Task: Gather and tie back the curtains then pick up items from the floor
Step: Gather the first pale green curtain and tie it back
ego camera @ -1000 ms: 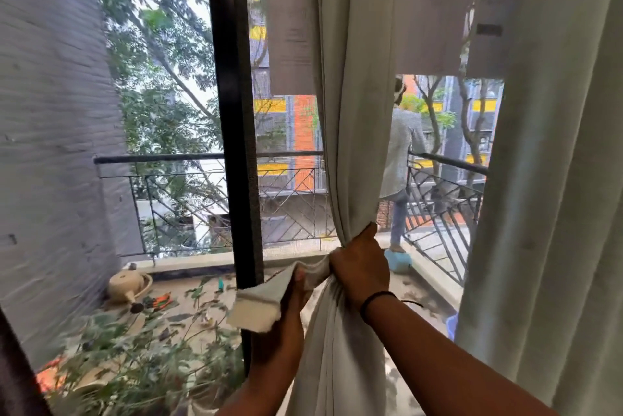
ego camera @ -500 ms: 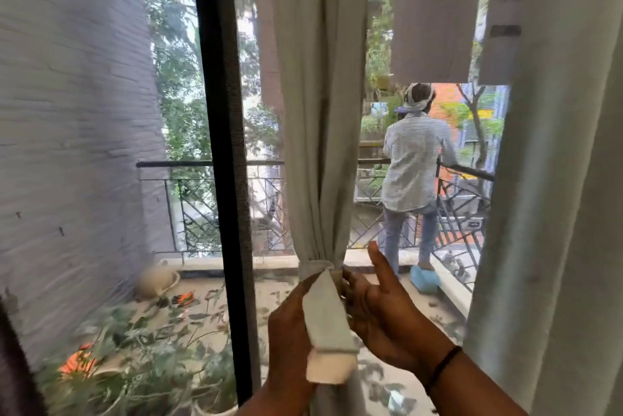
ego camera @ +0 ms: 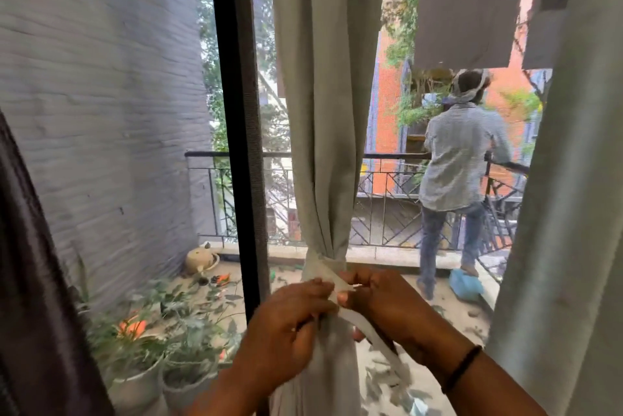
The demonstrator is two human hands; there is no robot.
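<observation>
Gathered curtain, pale grey-green, hanging in the middle of the view just right of the dark window frame; cinched into a narrow waist low down by a pale fabric tieback wrapped round it. Left hand, fingers curled, pinching the strip of the tieback where it comes off the bundle, knuckles toward the camera, resting against the curtain below the cinch. Right hand, fingers bent, thumb and fingertips pinching the same strip just beside the left hand's fingertips, the two hands almost touching. Loose tail of the tieback running down and to the right under the right palm, its lower end blurred. Thin black band round the right wrist. Second curtain panel along the right edge, hanging loose; dark drape at the left edge. Beyond the glass: balcony with metal railing, potted plants at lower left, grey brick wall, and a person in a pale shirt standing with back turned at the railing. Sheets of paper stuck on the glass at upper right.
</observation>
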